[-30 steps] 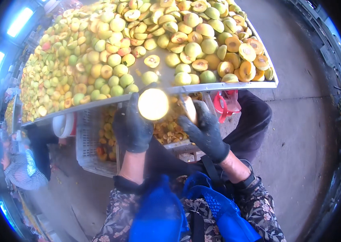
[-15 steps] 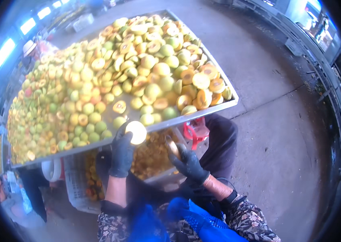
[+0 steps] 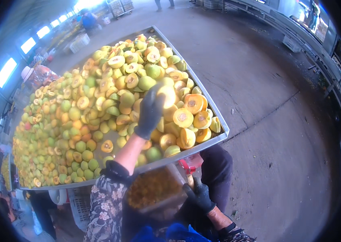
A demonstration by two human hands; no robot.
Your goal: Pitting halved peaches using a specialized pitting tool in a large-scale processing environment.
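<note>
My left hand [image 3: 151,112], in a dark glove, reaches over a heap of yellow-green peaches [image 3: 127,99], many cut in half with orange flesh showing. Its fingers are closed on a pale, bright peach [image 3: 167,96], slightly blurred, just above the right part of the heap. Below the tray's front edge, my gloved right hand [image 3: 199,197] grips the light wooden handle [image 3: 190,180] of a tool. A red piece [image 3: 186,166] shows at the handle's upper end; I cannot tell whether it belongs to the tool.
A metal-rimmed tray [image 3: 214,141] bears the heap. Under its front edge sits a bin [image 3: 176,174] of fruit pieces, with a grey plastic crate [image 3: 80,207] further left. A person in a pale hat [image 3: 27,73] is beyond the tray's left side. Concrete floor [image 3: 267,161] extends to the right.
My left hand has moved from the tray's front edge up and right over the heap with the peach. My right hand has shifted down and slightly right, still holding the tool. The view has shifted.
</note>
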